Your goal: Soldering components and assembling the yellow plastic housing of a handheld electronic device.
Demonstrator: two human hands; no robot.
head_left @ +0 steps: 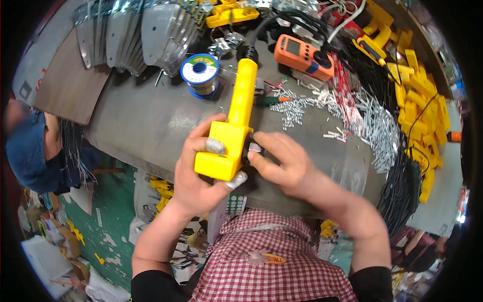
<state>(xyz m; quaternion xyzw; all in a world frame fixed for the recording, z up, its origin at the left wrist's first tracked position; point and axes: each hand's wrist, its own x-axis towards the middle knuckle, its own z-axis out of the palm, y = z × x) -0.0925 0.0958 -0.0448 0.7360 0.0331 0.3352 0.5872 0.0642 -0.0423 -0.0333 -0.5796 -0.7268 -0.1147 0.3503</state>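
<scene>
In front of me is a yellow plastic power-tool body (240,100) with a long handle pointing away and a boxy near end. A black cord (248,50) leaves the handle's far tip. My left hand (193,183) is wrapped around the boxy end from the left, with whitish coverings on the thumb and one fingertip. From the right, my right hand (289,163) pinches a small dark part (247,149) at the body's side between thumb and index finger. Its exact kind is partly hidden by the fingers.
Beyond the tool stand a blue-and-white solder spool (200,75) and an orange meter (304,58). A green-handled tool (271,100) lies near loose metal pins (297,108). Yellow housings (420,100) and black cables (400,194) crowd the right. Grey metal plates (168,35) line the back left; a person (37,146) sits left.
</scene>
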